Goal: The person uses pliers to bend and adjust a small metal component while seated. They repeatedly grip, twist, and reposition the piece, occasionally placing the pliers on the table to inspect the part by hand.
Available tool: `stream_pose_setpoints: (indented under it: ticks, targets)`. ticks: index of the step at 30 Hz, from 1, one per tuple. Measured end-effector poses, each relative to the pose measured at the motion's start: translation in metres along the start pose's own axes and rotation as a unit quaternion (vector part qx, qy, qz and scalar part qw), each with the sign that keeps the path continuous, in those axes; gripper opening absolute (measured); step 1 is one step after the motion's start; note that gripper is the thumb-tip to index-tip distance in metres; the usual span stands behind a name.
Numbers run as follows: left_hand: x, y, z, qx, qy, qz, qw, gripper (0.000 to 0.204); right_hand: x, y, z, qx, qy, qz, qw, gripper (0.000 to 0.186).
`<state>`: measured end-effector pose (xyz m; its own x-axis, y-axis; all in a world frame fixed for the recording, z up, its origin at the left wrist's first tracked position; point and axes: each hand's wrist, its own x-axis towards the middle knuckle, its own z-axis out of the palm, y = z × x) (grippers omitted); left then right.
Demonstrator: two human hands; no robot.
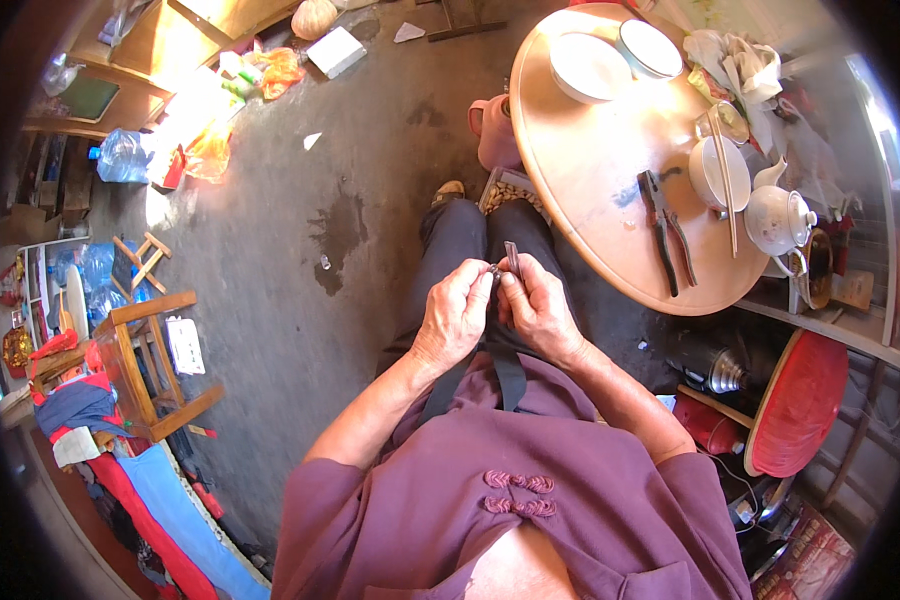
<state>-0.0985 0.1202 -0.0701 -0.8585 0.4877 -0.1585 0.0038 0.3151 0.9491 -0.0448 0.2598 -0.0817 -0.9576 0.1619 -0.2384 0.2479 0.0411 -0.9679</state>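
Observation:
Both my hands meet above my lap, with their fingertips almost touching. My left hand [455, 312] is closed in a pinch on a small dark thing, too small to name. My right hand [542, 305] is closed around a flat, narrow metal piece [512, 258] that sticks up past the thumb and forefinger. Its lower part is hidden in the fingers. A black strap [508, 378] hangs below the hands over my dark trousers. Just beyond my knees stands a box of light-coloured pieces that look like nuts [513, 192].
At the right is a round table [600, 215] with pliers [663, 232], bowls [653, 50], chopsticks [722, 180] and a teapot [780, 218]. A pink jug [495, 130] stands beside it. A red round stool [802, 403] is at lower right, a wooden chair frame [145, 365] at left.

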Motion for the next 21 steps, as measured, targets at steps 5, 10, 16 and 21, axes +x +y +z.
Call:
stream_pose_setpoints:
  ticks: [5,10,16,21]
  targets:
    - [-0.003,0.012,-0.004,0.104,0.034,0.140,0.984,0.011,-0.004,-0.032,-0.009,-0.041,-0.046,0.010,0.998,0.009]
    - [-0.007,0.027,-0.007,0.117,0.035,0.189,0.974,0.011,-0.011,-0.046,-0.019,-0.133,-0.075,-0.098,0.983,0.008]
    - [-0.009,0.046,-0.018,0.080,0.007,0.181,0.980,0.011,-0.015,-0.069,-0.028,-0.164,-0.095,-0.122,0.974,0.005]
    - [-0.013,0.058,-0.023,0.051,-0.007,0.168,0.984,0.006,-0.020,-0.078,-0.024,-0.112,-0.076,-0.126,0.983,0.008]
